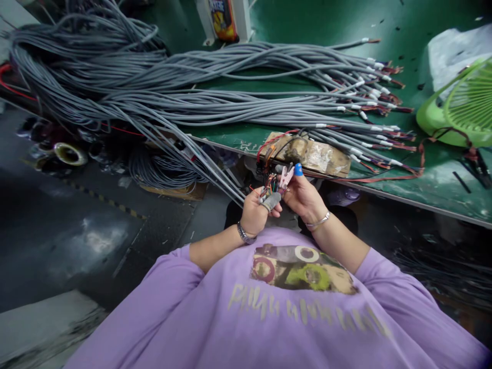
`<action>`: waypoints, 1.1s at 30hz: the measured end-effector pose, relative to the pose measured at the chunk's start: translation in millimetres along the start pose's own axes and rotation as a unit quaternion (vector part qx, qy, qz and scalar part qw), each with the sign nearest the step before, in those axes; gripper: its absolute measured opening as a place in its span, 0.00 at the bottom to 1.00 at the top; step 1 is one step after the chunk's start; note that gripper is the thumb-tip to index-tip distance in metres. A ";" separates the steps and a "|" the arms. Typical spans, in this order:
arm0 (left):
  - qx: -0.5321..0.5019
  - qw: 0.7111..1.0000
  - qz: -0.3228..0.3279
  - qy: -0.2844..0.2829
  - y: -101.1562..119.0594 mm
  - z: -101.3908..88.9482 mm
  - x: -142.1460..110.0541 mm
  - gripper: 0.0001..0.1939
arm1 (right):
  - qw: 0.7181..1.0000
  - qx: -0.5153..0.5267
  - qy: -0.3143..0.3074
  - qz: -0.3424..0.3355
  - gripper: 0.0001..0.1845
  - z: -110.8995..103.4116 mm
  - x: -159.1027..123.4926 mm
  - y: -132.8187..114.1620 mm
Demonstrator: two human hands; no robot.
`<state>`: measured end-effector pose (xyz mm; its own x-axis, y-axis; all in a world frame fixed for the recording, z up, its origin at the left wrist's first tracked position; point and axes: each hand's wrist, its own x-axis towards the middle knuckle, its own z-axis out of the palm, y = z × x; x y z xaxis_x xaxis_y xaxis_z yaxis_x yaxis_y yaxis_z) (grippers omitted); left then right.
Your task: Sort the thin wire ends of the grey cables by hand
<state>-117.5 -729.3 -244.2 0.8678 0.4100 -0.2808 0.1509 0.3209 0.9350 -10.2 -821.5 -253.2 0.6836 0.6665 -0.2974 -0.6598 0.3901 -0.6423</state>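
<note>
My left hand (pixel 254 214), with a grey cover on its thumb, is closed around the ends of a few grey cables (pixel 221 180) that run down from the upper left. Thin coloured wires (pixel 272 180) fan out above its fingers. Close beside it, my right hand (pixel 305 199) wears a blue cap (pixel 298 169) on one digit and pinches a pale pink clip (pixel 286 177) against the wires. Fingers hide where clip and wires meet. Both hands are in front of the bench edge, near a worn wooden block (pixel 319 155) on the bench.
Long bundles of grey cable (pixel 230 105) lie across the green bench (pixel 442 189), their stripped ends to the right. A green fan (pixel 461 105) and pliers (pixel 476 166) are at the right. Coiled cable (pixel 165 171) and wire spools (pixel 71 154) lie below, left.
</note>
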 end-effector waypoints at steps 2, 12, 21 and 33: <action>-0.004 1.000 0.004 -0.006 -0.1 -1.5 -2.0 0.21 | 1.000 -0.012 -0.017 0.011 0.27 -1.9 -2.9 -0.8; 0.027 0.999 0.005 -0.026 -2.1 -14.5 -12.5 0.19 | 0.974 -0.152 -0.104 0.136 0.27 -14.5 -21.2 -12.9; 0.104 0.985 -0.065 -0.123 1.7 -15.7 -6.5 0.16 | 0.949 -0.297 -0.104 0.029 0.18 -9.3 -25.6 -12.7; 0.039 0.998 -0.028 -0.038 -3.7 -17.2 -2.1 0.20 | 0.971 -0.230 -0.062 0.019 0.21 -18.9 -31.3 -2.7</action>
<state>-128.0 -716.6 -250.8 0.8899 0.3256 -0.3193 0.2349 0.2729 0.9329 -23.9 -855.4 -255.5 0.5998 0.7574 -0.2581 -0.4552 0.0577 -0.8885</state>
